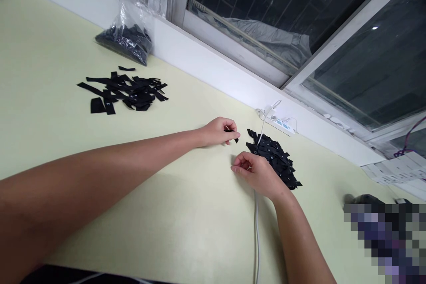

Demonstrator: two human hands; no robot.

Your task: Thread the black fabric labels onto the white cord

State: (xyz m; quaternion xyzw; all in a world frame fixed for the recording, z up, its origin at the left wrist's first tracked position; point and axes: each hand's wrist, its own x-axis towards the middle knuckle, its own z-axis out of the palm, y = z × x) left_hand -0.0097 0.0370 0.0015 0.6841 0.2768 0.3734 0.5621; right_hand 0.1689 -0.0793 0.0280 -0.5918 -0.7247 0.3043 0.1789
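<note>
My left hand is closed around a short black fabric strip, whose end pokes out past the fingertips. It hovers over the table just left of a heap of black fabric strips, some with small white marks. My right hand is at the near left edge of that heap, thumb and index finger pinched together. Whether anything is between those fingertips cannot be made out. Farther left lies a looser pile of longer black strips.
A clear plastic bag of black pieces stands against the wall. A white power strip lies behind the right heap, and a white cable runs toward the front edge. White boxes and a pixelated area are at the right.
</note>
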